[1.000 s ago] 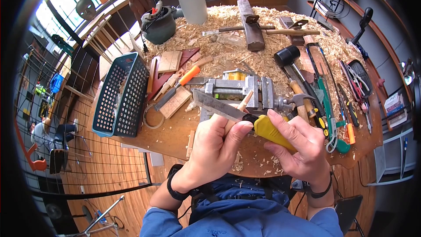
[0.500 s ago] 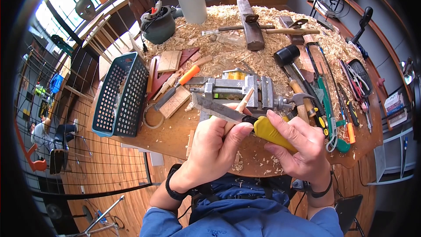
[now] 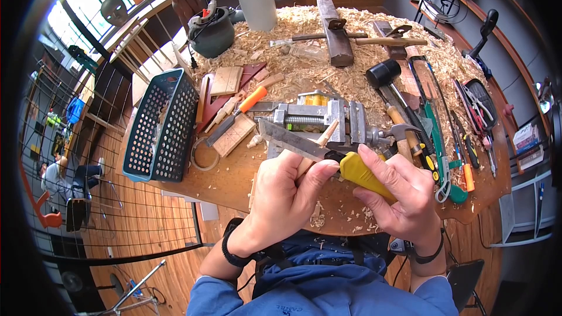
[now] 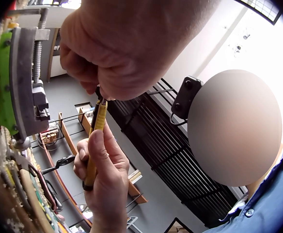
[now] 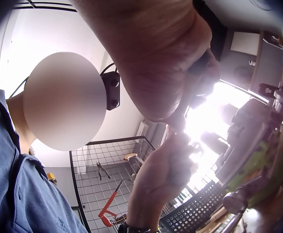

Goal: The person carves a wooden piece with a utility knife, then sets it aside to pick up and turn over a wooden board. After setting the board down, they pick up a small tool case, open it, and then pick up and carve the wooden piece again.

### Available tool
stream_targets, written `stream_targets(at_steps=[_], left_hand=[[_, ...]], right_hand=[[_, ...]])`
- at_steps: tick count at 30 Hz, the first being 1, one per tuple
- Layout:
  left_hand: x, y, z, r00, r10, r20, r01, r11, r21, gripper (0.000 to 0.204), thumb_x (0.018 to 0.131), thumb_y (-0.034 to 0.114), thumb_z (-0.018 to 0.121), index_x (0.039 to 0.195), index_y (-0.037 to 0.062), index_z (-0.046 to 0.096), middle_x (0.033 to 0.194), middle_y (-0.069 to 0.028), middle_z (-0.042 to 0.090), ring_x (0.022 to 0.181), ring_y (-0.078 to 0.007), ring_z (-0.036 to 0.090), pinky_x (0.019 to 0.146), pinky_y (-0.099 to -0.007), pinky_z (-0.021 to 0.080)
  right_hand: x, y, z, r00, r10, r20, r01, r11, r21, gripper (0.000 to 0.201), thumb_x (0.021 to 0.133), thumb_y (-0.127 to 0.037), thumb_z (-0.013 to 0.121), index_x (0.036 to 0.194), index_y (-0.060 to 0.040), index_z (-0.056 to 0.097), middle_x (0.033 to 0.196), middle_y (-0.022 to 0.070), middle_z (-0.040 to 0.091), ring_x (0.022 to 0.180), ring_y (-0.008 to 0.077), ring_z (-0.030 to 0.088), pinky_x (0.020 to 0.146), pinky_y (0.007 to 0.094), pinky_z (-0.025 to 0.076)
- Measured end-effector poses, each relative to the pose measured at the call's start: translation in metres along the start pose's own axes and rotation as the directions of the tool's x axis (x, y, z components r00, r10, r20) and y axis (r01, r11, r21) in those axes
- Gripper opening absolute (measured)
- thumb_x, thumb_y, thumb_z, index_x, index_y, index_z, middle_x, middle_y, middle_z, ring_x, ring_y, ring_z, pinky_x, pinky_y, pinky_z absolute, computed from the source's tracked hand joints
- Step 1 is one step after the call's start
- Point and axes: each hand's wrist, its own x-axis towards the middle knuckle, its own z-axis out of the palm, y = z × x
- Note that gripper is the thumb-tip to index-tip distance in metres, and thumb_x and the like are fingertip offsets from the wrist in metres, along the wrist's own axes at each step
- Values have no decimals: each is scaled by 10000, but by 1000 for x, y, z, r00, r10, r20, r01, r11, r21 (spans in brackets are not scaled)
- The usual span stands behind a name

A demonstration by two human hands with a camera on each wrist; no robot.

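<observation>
Near the front of the workbench, my left hand (image 3: 281,193) grips a slim wooden stick (image 3: 328,134) whose pointed end sticks out past the fingers. My right hand (image 3: 404,190) holds a yellow utility knife (image 3: 364,177) with its wide blade (image 3: 287,141) extended to the left, lying across the stick. The left thumb touches the knife near the base of the blade. In the left wrist view the yellow knife handle (image 4: 99,119) runs between both hands. The stick is hidden behind my hands in both wrist views.
A metal vise (image 3: 319,118) stands just beyond my hands. To the left are a perforated basket (image 3: 167,140) and an orange-handled chisel (image 3: 253,99). On the right lie a black mallet (image 3: 383,74), a hammer (image 3: 404,133) and saws. Wood shavings (image 3: 293,73) cover the back.
The knife blade dipped slightly half a second ago and has come back up, its tip a little to the right. Both hands keep their hold and have barely moved.
</observation>
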Motion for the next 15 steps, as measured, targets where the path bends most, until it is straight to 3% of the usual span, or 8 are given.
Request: stream_targets(at_steps=[4, 6, 7, 9, 12, 15], left_hand=[[-1, 2, -2, 999, -33, 41, 33, 999, -1, 183, 975, 144, 734, 970, -23, 659, 688, -123, 639, 584, -206, 585, 576, -331, 466], [0, 4, 2, 997, -56, 57, 70, 955, -287, 194, 996, 131, 702, 1079, -39, 660, 818, -120, 694, 696, -169, 619, 663, -315, 501], [-1, 3, 2, 997, -56, 57, 70, 955, -287, 194, 996, 131, 702, 1079, -39, 660, 818, -120, 694, 696, -169, 619, 663, -315, 501], [-2, 0, 3, 994, 16, 111, 26, 932, -360, 285, 1079, 157, 580, 1264, -59, 600, 982, 12, 644, 800, 9, 493, 683, -172, 395], [0, -9, 2, 985, 117, 125, -74, 949, -306, 268, 1079, 154, 575, 1239, -59, 608, 1095, -31, 646, 875, 0, 515, 733, -187, 424], [-5, -15, -2, 988, 47, 147, -19, 982, -187, 248, 1076, 154, 583, 1197, -58, 621, 1006, -8, 665, 826, -7, 526, 701, -187, 431]], right_hand=[[2, -3, -2, 1000, 2, 1, -2, 1000, 8, 662, 733, -124, 874, 1360, -50, 675, 755, 64, 590, 588, 196, 602, 502, 345, 489], [3, -3, -2, 1000, 10, 6, -10, 1000, 17, 661, 733, -123, 874, 1360, -51, 675, 758, 67, 596, 591, 198, 606, 506, 346, 493], [2, -2, -2, 1000, 2, 2, -2, 999, 41, 662, 734, -121, 873, 1361, -50, 674, 763, 72, 603, 596, 201, 611, 510, 346, 498], [2, -2, -2, 1000, -6, -2, 6, 998, 64, 662, 734, -120, 873, 1362, -50, 673, 769, 76, 611, 601, 204, 617, 514, 345, 503], [2, -2, -2, 1000, 2, 12, -3, 997, 73, 663, 733, -119, 874, 1362, -50, 673, 777, 83, 623, 608, 210, 625, 520, 342, 510], [1, -2, -2, 1000, 5, 14, -6, 998, 63, 662, 735, -122, 873, 1362, -52, 673, 774, 80, 615, 607, 209, 623, 517, 342, 509]])
